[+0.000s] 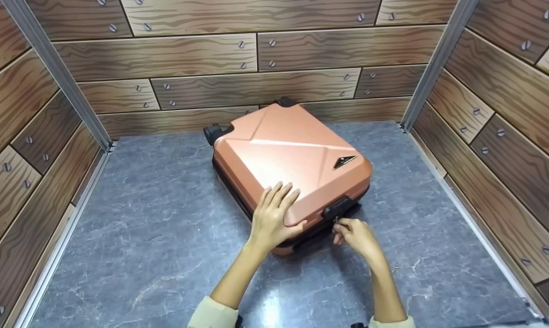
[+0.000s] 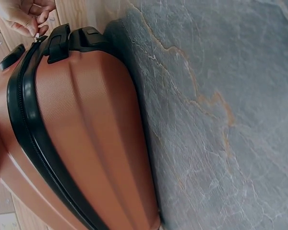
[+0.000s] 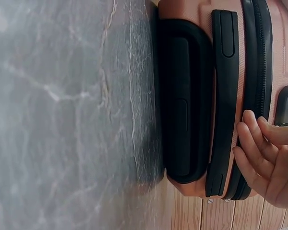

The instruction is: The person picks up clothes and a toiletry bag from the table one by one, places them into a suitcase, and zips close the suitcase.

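Observation:
A rose-gold hard-shell suitcase (image 1: 274, 150) lies flat on the floor, turned at an angle, its wheels towards the back wall. My left hand (image 1: 273, 221) rests on the near corner of its upper shell with the fingers extended and the thumb along the edge. At the near side, beside the black lock (image 1: 336, 208), my right hand (image 1: 357, 236) pinches a small metal zipper pull (image 2: 37, 36) between thumb and index finger. The black zipper band (image 2: 26, 103) runs round the side, and its teeth look closed along the stretch in the left wrist view. A black carry handle (image 3: 225, 96) sits below the zipper.
Grey marble-patterned flooring (image 1: 156, 237) surrounds the suitcase. Wood-patterned panels stand as a back wall (image 1: 201, 54), a left wall (image 1: 24, 150) and a right wall (image 1: 497, 136), with metal strips at the corners. Black wheels (image 1: 214, 133) stick out at the suitcase's far end.

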Available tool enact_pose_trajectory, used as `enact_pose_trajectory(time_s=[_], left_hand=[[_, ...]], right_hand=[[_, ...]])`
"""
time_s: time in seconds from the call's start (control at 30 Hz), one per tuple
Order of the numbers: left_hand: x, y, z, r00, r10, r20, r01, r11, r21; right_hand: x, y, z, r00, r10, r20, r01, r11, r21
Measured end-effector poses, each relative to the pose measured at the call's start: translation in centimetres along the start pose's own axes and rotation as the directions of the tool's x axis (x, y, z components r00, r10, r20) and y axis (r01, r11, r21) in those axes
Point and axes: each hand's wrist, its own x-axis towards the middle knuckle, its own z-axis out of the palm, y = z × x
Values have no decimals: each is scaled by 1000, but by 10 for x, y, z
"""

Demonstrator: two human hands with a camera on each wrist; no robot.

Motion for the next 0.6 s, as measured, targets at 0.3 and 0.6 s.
enact_pose_trajectory(time_s=[0.3, 0.6], left_hand=[[1, -1, 1, 1000, -3, -15, 3, 1000, -4], [-1, 0, 2, 1000, -8, -14, 8, 1000, -10]], right_hand=[[-5, -10, 8, 993, -72, 90, 73, 997, -12], [-10, -17, 13, 992, -103, 73, 111, 987, -119]])
